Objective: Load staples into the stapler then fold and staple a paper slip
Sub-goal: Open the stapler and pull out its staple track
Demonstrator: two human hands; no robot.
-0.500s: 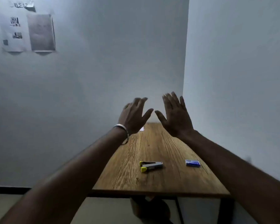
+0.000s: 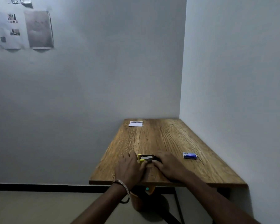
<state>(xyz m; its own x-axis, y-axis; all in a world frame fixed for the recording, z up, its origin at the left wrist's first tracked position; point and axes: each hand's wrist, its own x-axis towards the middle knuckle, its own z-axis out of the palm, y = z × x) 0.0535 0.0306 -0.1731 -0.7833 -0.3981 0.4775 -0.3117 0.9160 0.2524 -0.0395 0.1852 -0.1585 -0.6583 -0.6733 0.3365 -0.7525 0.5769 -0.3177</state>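
In the single head view, one brown wood-grain worktop [image 2: 168,139] fills the lower centre and right of the frame, pushed into the corner of two pale grey walls. On it lie three things. One yellow-and-grey stapler [image 2: 145,158] sits in the lower centre, near the front edge of the worktop, with its yellow end toward the left of the frame. One small blue rectangular staple box [image 2: 190,155] lies flat to the right of it, apart from the stapler and from both hands. One white paper slip [image 2: 135,124] lies at the far left corner of the worktop, well apart from everything else. Two bare hands are at the stapler, one on each side. The left hand [image 2: 129,167], with one metal bangle [image 2: 124,191] at its wrist, lies palm down with fingers fairly straight, its thumb touching the near side of the stapler. The right hand [image 2: 167,165] covers the stapler's right end with its fingers bent over it; whether they actually clasp it I cannot tell. In the upper left of the frame, two printed sheets [image 2: 25,29] and one small label hang on the wall.
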